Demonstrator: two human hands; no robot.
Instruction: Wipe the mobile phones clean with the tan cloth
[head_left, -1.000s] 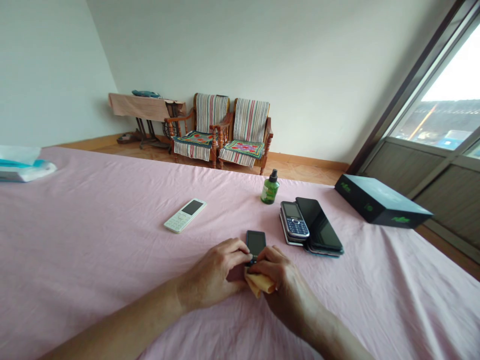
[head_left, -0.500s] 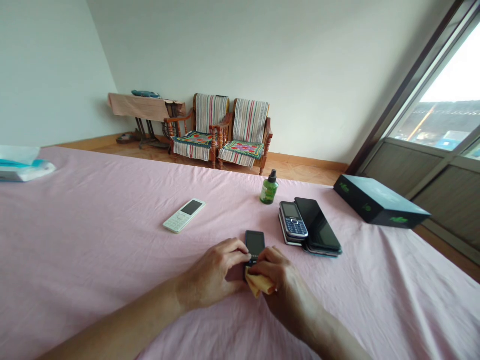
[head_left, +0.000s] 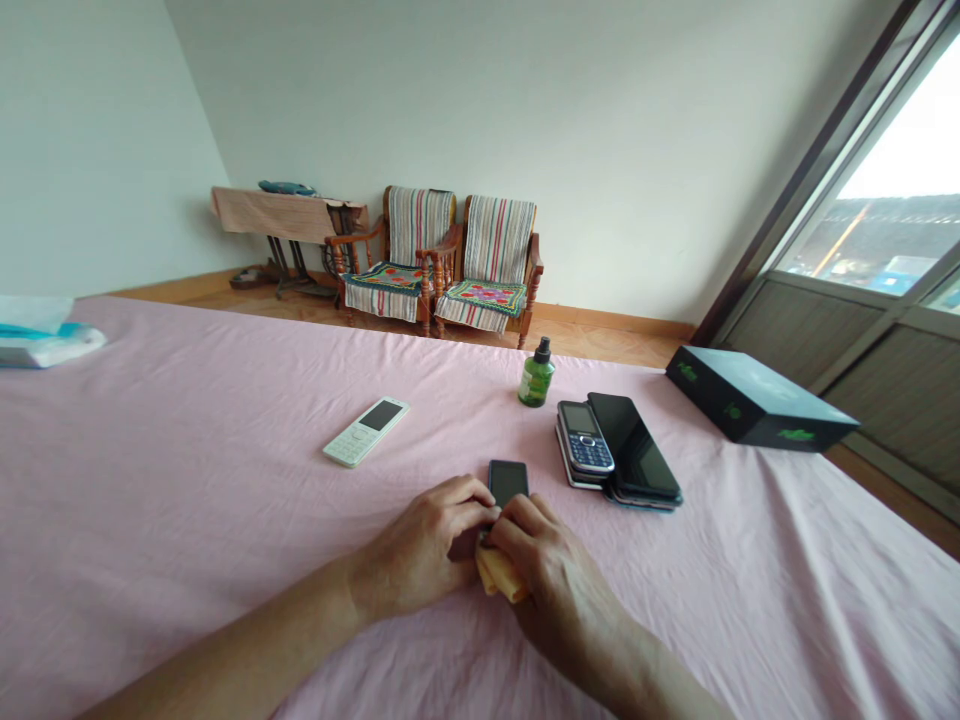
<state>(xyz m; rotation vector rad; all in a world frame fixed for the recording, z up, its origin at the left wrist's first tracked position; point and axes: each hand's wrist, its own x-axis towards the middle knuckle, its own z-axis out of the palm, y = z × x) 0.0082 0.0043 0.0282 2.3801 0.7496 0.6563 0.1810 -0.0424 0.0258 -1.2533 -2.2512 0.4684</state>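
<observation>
A small black phone [head_left: 508,479] lies on the pink sheet [head_left: 187,480], its near end under my fingers. My left hand [head_left: 424,545] grips its left edge with curled fingers. My right hand [head_left: 544,565] is closed on a folded yellow cloth [head_left: 496,575] and presses it against the phone's lower part. Only the screen end of the phone shows.
A white keypad phone [head_left: 367,431] lies to the left. A green spray bottle [head_left: 537,373] stands behind a pile of phones [head_left: 615,450] on the right. A black box [head_left: 757,409] sits at the far right edge. A tissue pack [head_left: 41,335] rests far left.
My right hand with the cloth has slid a little left and forward over the phone. The left hand has stayed on the phone's edge.
</observation>
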